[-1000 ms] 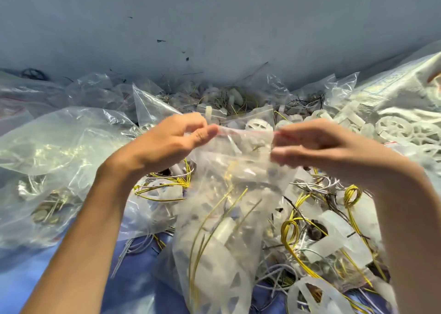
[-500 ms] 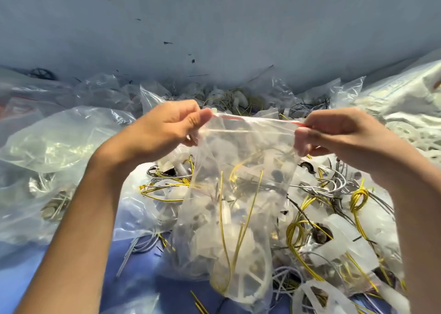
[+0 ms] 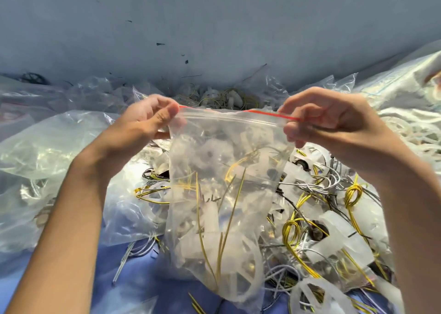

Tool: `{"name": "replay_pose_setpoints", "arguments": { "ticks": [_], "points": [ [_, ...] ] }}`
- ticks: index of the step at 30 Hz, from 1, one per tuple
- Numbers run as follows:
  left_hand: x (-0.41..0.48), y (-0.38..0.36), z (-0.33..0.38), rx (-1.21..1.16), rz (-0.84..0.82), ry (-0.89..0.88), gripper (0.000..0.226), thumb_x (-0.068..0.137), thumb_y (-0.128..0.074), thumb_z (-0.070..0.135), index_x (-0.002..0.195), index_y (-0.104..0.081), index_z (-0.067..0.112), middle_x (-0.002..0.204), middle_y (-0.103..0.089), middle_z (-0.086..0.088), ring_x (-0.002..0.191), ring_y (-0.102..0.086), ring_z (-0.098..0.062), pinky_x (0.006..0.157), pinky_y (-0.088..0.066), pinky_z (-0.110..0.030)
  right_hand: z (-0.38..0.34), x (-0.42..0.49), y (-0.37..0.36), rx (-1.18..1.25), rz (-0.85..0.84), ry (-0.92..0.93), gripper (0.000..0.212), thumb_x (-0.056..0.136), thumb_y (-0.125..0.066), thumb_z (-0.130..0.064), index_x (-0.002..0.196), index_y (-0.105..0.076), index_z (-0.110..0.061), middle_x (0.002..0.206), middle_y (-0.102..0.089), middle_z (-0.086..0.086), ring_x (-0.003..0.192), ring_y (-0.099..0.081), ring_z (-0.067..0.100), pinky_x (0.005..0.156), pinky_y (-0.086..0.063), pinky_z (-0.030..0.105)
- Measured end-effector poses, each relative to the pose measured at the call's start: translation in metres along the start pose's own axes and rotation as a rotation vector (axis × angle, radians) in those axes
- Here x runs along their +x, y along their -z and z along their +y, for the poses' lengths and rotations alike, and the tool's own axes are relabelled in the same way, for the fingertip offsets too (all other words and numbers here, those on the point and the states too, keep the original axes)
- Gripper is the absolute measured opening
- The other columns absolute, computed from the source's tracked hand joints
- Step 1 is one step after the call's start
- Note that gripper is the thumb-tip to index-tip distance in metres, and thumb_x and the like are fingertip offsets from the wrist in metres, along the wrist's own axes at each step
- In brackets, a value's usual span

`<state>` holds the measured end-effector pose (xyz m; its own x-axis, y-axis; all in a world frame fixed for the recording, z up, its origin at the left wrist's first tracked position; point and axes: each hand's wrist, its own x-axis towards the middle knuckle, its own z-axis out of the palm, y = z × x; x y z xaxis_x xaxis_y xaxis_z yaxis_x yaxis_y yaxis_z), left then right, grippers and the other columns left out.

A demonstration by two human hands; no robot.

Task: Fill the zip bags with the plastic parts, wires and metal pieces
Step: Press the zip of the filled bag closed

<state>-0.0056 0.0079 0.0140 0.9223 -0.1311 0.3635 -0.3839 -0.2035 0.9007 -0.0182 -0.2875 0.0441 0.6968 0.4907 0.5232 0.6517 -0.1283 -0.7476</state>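
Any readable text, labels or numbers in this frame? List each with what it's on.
No text here can be read.
Faint blue print on the white sack at far right: too blurred to read.
The held zip bag: only a red strip along its top, no print visible.

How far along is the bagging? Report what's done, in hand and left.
Done: clear bags with parts inside lie at the left. In hand: left hand and right hand pinch the top corners of a zip bag holding white plastic parts and yellow wires; whether its zip strip is sealed is unclear. Left: a loose pile of wires and plastic parts on the right.
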Motion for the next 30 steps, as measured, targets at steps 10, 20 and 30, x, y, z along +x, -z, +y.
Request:
{"name": "replay_pose_setpoints", "arguments": {
  "ticks": [10, 20, 30],
  "points": [
    [-0.006, 0.004, -0.003, -0.034, -0.02, -0.056, 0.067, 0.053, -0.076, 0.069, 0.081, -0.058, 0.01, 0.069, -0.065, 0.01, 0.068, -0.058, -0.002, 0.069, -0.046, -0.012, 0.005, 0.0, -0.003, -0.077, -0.094, -0.228, 0.03, 0.078, -0.057, -0.035, 0.079, -0.067, -0.007, 0.068, -0.069, 0.002, 0.062, -0.061, 0.01, 0.062, -0.05, 0.022],
    [-0.008, 0.01, -0.008, -0.018, -0.007, -0.076, 0.017, 0.084, -0.05, 0.022, 0.082, -0.059, 0.008, 0.067, -0.065, 0.011, 0.067, -0.058, -0.001, 0.069, -0.046, -0.01, 0.014, 0.002, -0.005, -0.016, -0.099, -0.209, 0.022, 0.087, -0.053, -0.024, 0.076, -0.065, -0.011, 0.068, -0.069, 0.0, 0.062, -0.062, 0.009, 0.064, -0.049, 0.022],
    [-0.004, 0.006, -0.011, 0.073, 0.076, -0.132, 0.014, 0.087, -0.056, 0.022, 0.076, -0.057, 0.013, 0.064, -0.062, 0.014, 0.066, -0.051, -0.004, 0.072, -0.04, -0.017, 0.013, 0.002, -0.01, -0.19, -0.078, -0.124, 0.023, 0.087, -0.055, -0.019, 0.068, -0.062, -0.01, 0.063, -0.067, 0.003, 0.052, -0.05, 0.004, 0.051, -0.04, 0.014]
  ]
}}
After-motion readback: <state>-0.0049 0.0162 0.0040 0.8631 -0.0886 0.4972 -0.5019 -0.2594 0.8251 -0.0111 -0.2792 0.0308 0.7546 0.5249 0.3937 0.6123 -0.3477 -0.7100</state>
